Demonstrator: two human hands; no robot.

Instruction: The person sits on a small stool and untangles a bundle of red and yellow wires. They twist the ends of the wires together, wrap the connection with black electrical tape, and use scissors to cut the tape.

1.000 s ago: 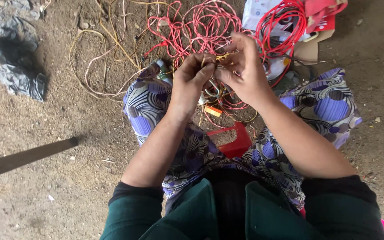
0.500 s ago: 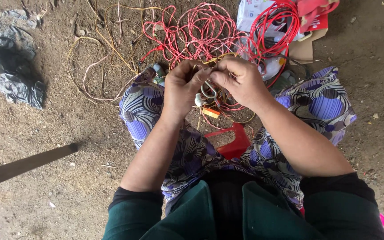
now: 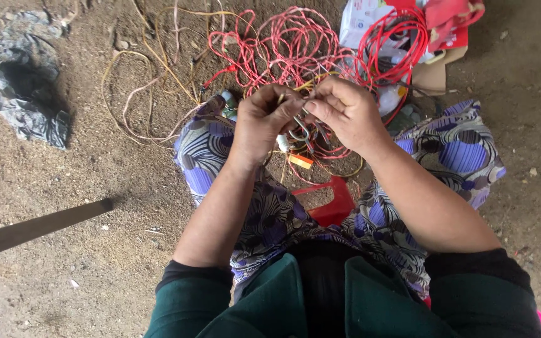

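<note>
A person seated on bare dirt ground (image 3: 64, 206) works a thin yellowish wire (image 3: 300, 84) between both hands above the lap. The left hand (image 3: 263, 122) and the right hand (image 3: 344, 112) meet fingertip to fingertip, each pinching the wire — what exactly sits in the pinch is too small to tell. Just beyond the hands lies a tangle of red wire (image 3: 295, 44); pale loose wires (image 3: 145, 94) trail to the left. A crumpled grey plastic bag (image 3: 23, 87) lies well apart on the dirt — patterned purple cloth (image 3: 458, 150) covers the knees.
</note>
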